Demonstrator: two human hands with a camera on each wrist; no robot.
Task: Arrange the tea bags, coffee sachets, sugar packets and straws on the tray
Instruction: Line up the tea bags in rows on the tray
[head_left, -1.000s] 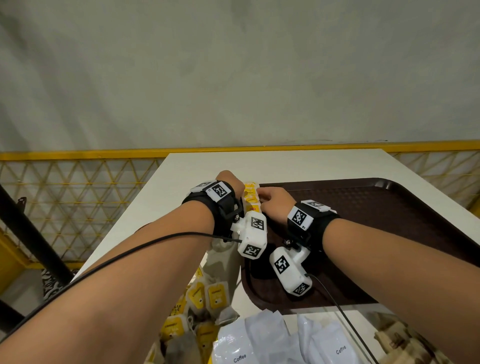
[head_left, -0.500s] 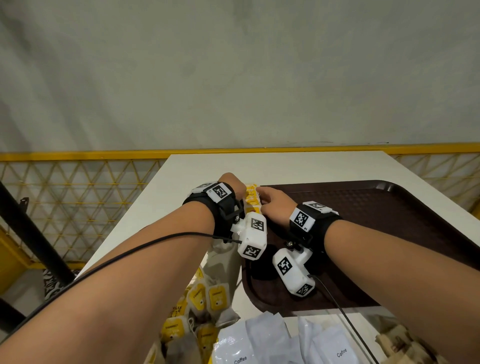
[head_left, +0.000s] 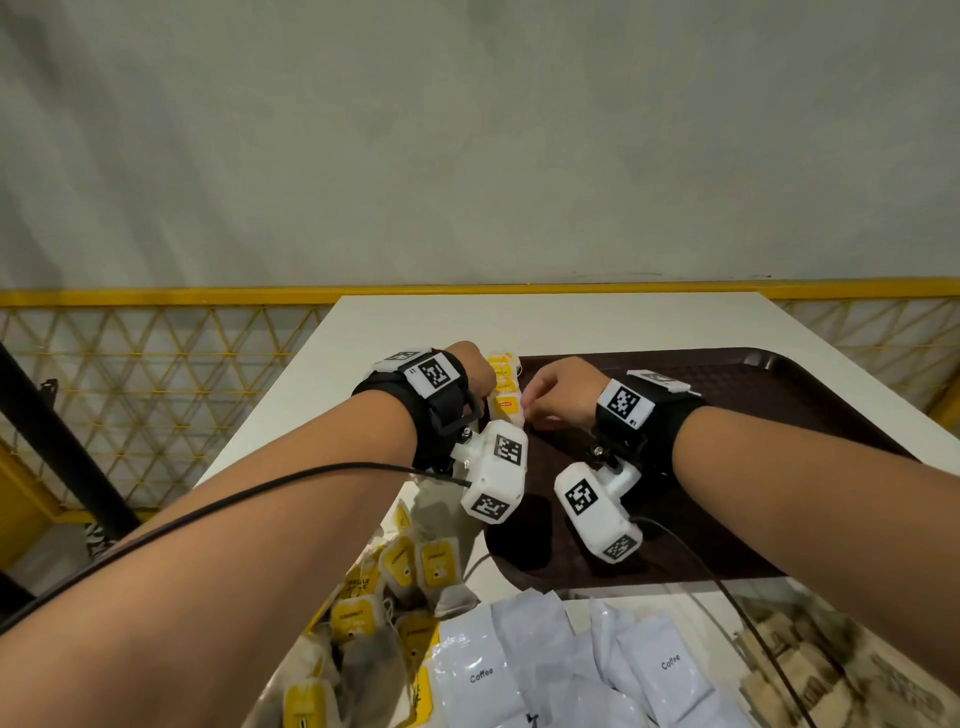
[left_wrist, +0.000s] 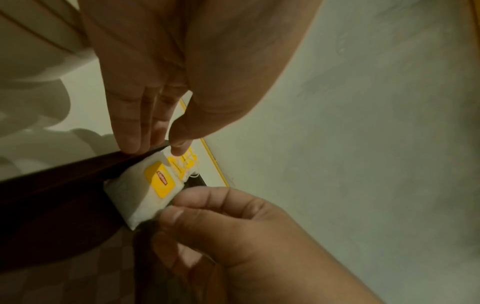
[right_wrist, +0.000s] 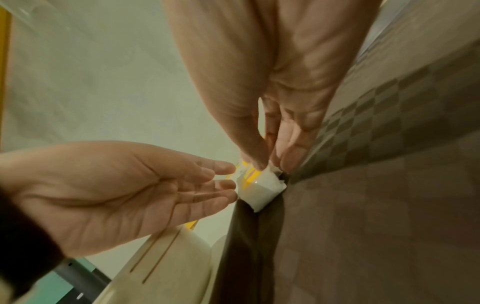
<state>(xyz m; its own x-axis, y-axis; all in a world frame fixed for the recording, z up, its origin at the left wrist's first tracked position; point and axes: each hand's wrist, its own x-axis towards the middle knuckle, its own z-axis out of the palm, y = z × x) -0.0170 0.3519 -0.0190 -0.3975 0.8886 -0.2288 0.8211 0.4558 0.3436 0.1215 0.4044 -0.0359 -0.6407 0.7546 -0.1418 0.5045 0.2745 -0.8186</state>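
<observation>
A small stack of white tea bags (head_left: 505, 395) with yellow tags stands on edge in the far left corner of the dark brown tray (head_left: 779, 415). My left hand (head_left: 480, 371) touches its left side with straight fingers (right_wrist: 223, 185) and the thumb tip on a tag. My right hand (head_left: 535, 402) pinches the stack's near right edge between thumb and fingers (right_wrist: 285, 156). In the left wrist view the tea bags (left_wrist: 145, 191) lean against the tray rim (left_wrist: 64, 176), between the left hand (left_wrist: 155, 148) and the right hand (left_wrist: 176, 207).
On the white table (head_left: 415, 322), near me, lie a heap of loose tea bags (head_left: 405, 582), several white coffee sachets (head_left: 519, 665) and brown packets (head_left: 810, 670). A yellow mesh fence (head_left: 156, 364) runs behind the table. Wrist-camera cables hang from both arms.
Both hands stay at the tea bag stack in the tray's corner; only slight finger shifts show.
</observation>
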